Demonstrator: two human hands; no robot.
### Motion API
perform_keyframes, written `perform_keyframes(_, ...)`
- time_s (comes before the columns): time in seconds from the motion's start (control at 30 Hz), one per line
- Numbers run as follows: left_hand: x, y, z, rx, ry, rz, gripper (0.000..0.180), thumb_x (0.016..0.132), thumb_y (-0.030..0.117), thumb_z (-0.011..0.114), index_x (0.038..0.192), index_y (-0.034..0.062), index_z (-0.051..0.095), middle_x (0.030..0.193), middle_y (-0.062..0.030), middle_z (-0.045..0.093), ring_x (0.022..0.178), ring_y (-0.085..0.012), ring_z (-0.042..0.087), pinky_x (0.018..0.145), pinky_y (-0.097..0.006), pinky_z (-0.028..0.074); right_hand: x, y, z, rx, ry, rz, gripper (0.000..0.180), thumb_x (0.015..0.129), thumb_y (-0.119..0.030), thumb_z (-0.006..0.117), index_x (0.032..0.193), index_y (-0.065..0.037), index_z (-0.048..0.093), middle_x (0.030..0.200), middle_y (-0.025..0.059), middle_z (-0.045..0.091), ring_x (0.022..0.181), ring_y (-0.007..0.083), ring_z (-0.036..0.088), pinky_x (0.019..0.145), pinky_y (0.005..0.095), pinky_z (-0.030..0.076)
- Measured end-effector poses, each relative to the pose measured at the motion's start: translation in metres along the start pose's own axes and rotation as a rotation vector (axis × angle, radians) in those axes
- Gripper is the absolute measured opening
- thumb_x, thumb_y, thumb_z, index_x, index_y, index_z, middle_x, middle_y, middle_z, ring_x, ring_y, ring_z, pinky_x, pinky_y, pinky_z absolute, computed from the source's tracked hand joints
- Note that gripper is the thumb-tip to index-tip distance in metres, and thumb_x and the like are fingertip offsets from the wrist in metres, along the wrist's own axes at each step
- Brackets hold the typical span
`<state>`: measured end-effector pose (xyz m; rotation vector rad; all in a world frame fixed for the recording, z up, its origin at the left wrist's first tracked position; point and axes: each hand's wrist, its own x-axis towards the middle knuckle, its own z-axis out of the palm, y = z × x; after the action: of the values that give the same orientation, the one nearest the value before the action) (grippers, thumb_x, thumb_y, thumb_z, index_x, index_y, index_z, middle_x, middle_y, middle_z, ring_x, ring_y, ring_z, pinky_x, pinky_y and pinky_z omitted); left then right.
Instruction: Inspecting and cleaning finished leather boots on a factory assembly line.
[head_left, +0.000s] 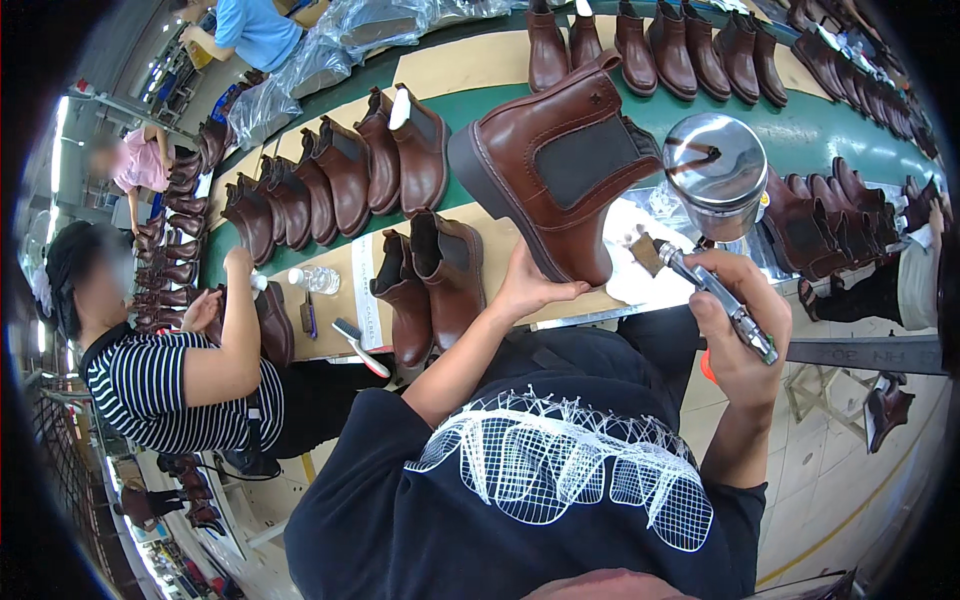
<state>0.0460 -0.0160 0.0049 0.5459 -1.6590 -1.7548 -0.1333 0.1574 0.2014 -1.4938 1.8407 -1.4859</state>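
Note:
My left hand supports a brown Chelsea boot from below, its thumb and palm against the toe end. The boot is tilted toe down, with its dark sole to the left and its dark elastic side panel in view. My right hand is closed around a metal spray gun. A shiny silver cup sits above the gun. The gun's front end is to the right of the boot's toe, apart from it. Behind the gun's front end, a small brown pad shows near white paper.
A pair of brown boots stands left of my left forearm, beside a white-handled brush and a clear bottle. Rows of boots line the green table. A person in a striped shirt works at my left.

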Motion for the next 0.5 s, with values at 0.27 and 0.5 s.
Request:
perform_keyframes(0.27,-0.002,-0.002,0.004,0.001,0.041,0.037,0.091,0.062,0.009,0.09,0.136,-0.0011,0.039,0.13,-0.0137,0.055,0.122,-0.0244,0.054,0.105,-0.04,0.045,0.001,0.005,-0.014,0.055,0.082,-0.011,0.024,0.087,-0.014,0.073,0.104,0.002,0.068,0.086,0.0045,0.066,0.069,0.0083,0.054,0.064,0.022,0.041)
perform_keyframes(0.5,-0.003,0.007,0.001,0.043,0.02,0.01,0.084,0.063,0.01,0.089,0.133,-0.0026,0.044,0.125,-0.014,0.059,0.115,-0.024,0.059,0.101,-0.039,0.047,0.001,0.017,-0.025,0.05,0.116,-0.021,0.022,0.092,-0.014,0.068,0.106,0.002,0.065,0.088,0.0012,0.063,0.074,0.005,0.05,0.064,0.0191,0.038)
